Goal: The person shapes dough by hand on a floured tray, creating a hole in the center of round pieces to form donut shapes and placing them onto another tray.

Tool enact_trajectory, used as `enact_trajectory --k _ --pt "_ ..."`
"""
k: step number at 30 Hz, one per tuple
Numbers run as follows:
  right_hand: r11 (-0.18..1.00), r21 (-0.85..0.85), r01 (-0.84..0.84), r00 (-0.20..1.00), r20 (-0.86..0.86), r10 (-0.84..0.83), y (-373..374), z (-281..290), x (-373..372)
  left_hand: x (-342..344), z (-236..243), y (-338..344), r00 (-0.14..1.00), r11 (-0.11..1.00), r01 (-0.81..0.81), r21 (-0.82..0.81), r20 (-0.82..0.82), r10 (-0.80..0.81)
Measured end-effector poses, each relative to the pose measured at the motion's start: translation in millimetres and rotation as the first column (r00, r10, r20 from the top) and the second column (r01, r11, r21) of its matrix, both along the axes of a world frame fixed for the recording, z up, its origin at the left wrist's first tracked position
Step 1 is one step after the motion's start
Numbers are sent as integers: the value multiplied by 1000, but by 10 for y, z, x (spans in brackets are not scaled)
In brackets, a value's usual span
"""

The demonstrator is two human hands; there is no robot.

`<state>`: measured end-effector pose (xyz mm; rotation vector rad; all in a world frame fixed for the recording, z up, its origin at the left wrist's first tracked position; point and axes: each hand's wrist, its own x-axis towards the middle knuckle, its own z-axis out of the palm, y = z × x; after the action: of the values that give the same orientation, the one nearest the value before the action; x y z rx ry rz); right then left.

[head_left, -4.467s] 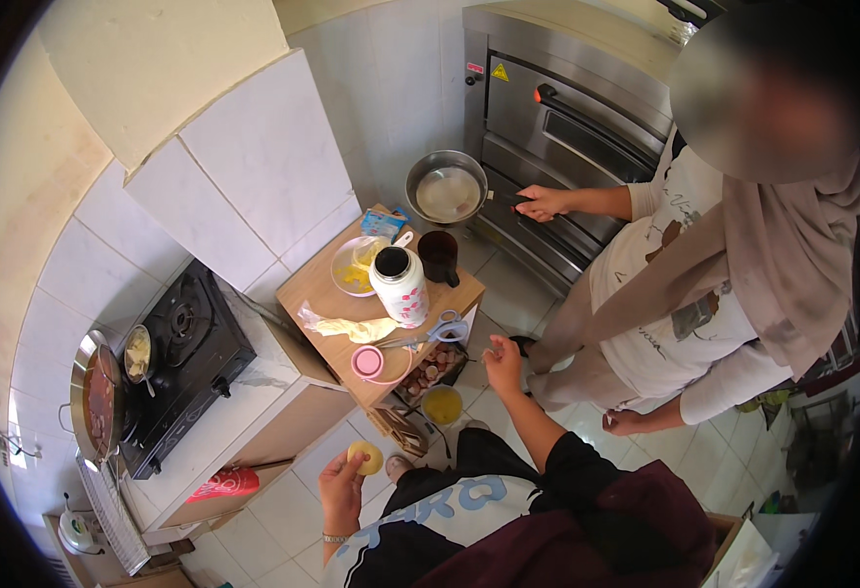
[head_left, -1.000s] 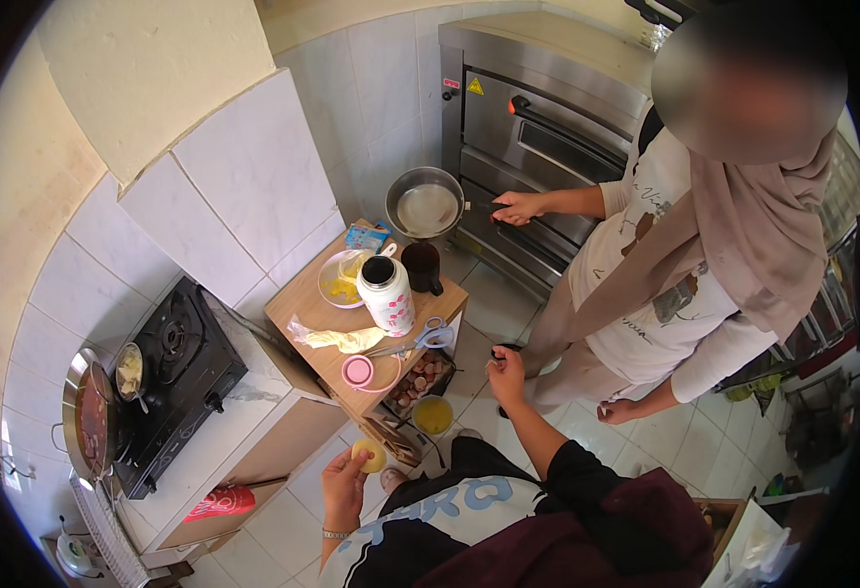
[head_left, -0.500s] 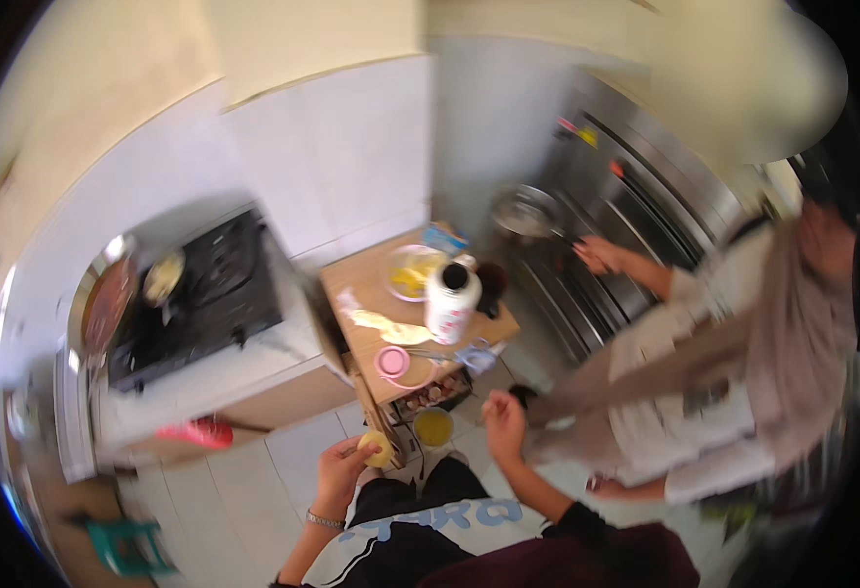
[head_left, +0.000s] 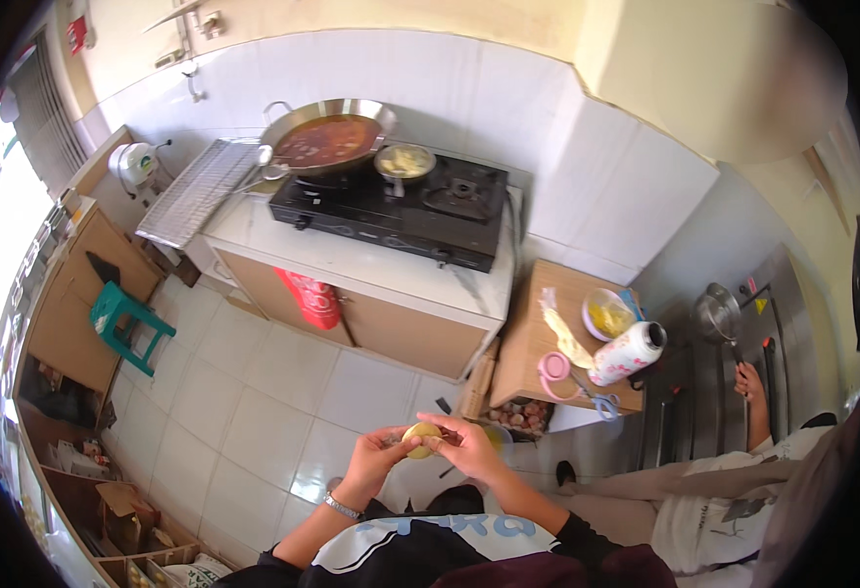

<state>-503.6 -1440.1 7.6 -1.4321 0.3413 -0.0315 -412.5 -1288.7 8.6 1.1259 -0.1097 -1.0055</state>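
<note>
A pale yellow, round, flattish piece [head_left: 421, 440], perhaps dough, is held in front of my body. My left hand [head_left: 373, 463] grips its left side between thumb and fingers. From the other side my right hand [head_left: 469, 449] closes on it, thumb on its face and fingers over the top. Partly hidden behind my right hand is a bowl with yellow contents [head_left: 497, 437], low down by my feet.
A wide pan of reddish stew [head_left: 327, 142] and a small pan [head_left: 406, 164] sit on the black stove [head_left: 391, 211]. The wooden table [head_left: 520, 358] carries a white flask [head_left: 626, 355], bowl and scissors. At right, another person's hand [head_left: 749, 382] holds a saucepan [head_left: 717, 312].
My right hand has come over to the left hand and now grips the yellow piece too. My view has swung left, bringing more of the stove and floor into sight.
</note>
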Motion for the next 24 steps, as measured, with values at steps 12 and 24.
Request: enact_trajectory --k 12,24 --pt "769 -288 -571 795 41 606 2336 533 1954 1128 263 2700 861 865 -501 -13 91 500" --pt "409 -109 -906 387 177 905 4118 220 3573 1635 127 4182 411 411 -911 -45 4 912"
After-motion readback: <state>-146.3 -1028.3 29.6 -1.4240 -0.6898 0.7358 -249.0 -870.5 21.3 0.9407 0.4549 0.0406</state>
